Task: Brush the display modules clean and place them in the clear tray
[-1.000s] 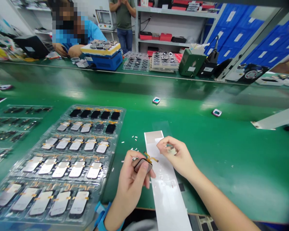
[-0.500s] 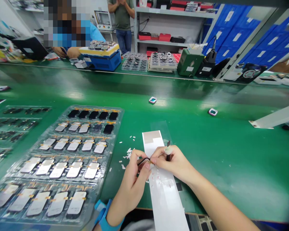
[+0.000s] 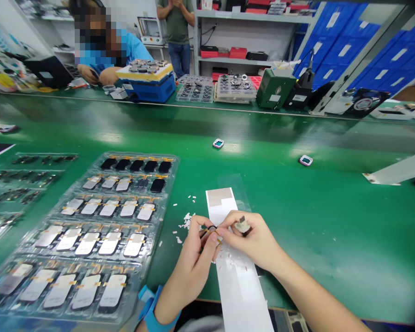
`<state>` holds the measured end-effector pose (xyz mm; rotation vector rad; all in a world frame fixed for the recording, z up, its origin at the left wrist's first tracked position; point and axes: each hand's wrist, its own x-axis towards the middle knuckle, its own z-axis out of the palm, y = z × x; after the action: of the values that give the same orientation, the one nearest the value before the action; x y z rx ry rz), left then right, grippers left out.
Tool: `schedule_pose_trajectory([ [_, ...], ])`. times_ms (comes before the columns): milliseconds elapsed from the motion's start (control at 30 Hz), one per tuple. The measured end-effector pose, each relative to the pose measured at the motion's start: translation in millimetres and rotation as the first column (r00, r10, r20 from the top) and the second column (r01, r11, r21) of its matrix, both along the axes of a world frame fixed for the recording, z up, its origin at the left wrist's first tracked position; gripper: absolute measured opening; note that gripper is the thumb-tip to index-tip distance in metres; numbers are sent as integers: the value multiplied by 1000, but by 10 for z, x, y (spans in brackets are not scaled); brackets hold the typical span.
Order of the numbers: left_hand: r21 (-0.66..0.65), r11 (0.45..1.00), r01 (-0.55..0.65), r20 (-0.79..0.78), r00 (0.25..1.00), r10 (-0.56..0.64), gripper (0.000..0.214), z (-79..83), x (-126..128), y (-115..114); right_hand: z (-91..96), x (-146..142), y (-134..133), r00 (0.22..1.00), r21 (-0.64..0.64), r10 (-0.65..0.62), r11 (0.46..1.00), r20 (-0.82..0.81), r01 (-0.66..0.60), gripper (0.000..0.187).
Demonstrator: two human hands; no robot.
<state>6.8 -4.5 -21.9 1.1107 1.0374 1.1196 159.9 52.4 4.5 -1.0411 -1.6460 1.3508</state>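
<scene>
Head view: fingers (image 3: 206,250) hide most of the held module (image 3: 211,228).

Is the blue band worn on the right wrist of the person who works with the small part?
No, the blue band is around the wrist of the left hand.

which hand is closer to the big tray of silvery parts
Left. The left hand is to the right of the tray; the right hand is farther right, partly over the white strip.
</scene>
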Motion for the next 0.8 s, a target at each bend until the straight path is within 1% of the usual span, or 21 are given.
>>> schedule_pose_trajectory([
  [167, 15, 1000, 4, -5, 1000, -4, 19, 5, -2, 9, 5, -12, 0, 1000, 4, 0, 1000, -6, 0, 21],
  [333, -10, 1000, 0, 11, 1000, 0, 19, -2, -6, 21, 4, -27, 12, 998, -64, 37, 997, -43, -40, 32],
  [400, -20, 1000, -5, -8, 1000, 5, 19, 8, -7, 29, -15, 12, 65, 998, -41, -12, 999, -53, 10, 40],
  [467, -12, 1000, -19, -61, 998, 18, 21, 31, -7, 38, -50, 81, 160, 991, 4, -123, 992, -58, 124, 48],
  [533, 27, 999, -39, -173, 984, 43, 22, 67, -2, 50, -101, 156, 287, 969, 25, -237, 971, -69, 239, 52],
  [567, 55, 998, -40, -253, 966, 52, 20, 89, 5, 59, -133, 186, 353, 957, 27, -281, 958, -75, 284, 53],
  [633, 116, 993, 2, -428, 903, 48, 16, 133, 26, 87, -208, 213, 472, 941, 14, -328, 944, -80, 330, 50],
  [700, 165, 983, 83, -568, 823, 25, 17, 163, 57, 129, -290, 194, 553, 942, -10, -326, 945, -81, 326, 44],
  [800, 213, 960, 182, -690, 724, 15, 19, 153, 100, 205, -398, 116, 589, 948, -32, -303, 953, -100, 301, 45],
])
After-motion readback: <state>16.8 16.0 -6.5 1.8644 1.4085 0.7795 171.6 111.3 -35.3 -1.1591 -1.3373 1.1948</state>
